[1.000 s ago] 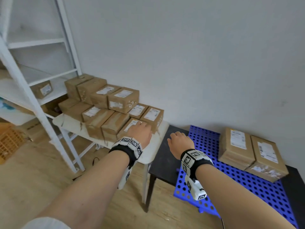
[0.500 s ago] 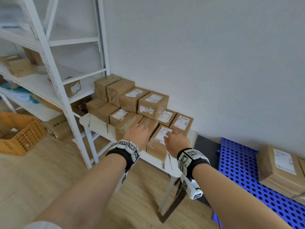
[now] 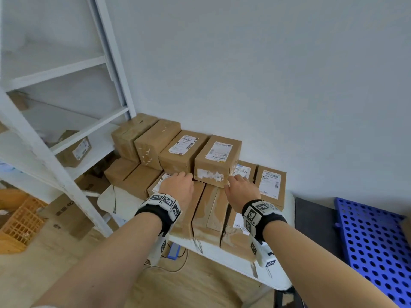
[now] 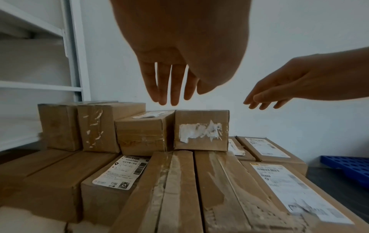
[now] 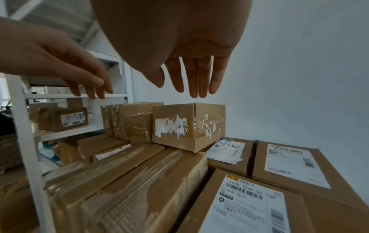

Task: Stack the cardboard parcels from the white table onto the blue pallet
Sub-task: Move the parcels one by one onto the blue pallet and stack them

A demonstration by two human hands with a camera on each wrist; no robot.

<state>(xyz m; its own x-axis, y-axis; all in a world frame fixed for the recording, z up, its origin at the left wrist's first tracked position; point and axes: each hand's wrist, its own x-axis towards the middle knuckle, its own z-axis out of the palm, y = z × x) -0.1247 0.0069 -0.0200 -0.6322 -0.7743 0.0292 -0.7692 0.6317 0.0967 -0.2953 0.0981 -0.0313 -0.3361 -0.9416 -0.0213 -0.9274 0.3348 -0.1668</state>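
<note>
Both hands reach with fingers straight and slightly spread, holding nothing, toward the rightmost upper parcel (image 3: 216, 160) at the centre of the head view. The left hand (image 3: 178, 187) hovers at that parcel's lower left corner, the right hand (image 3: 241, 188) at its lower right; whether either touches the cardboard cannot be told. The parcel, with torn white label scraps on its near face, sits atop a lower layer of cardboard parcels (image 3: 209, 210) covering the white surface (image 3: 224, 248). The blue pallet (image 3: 373, 241) lies at the right edge, beside a dark table (image 3: 313, 216). A white shelving rack (image 3: 55, 156) stands upper left.
</note>
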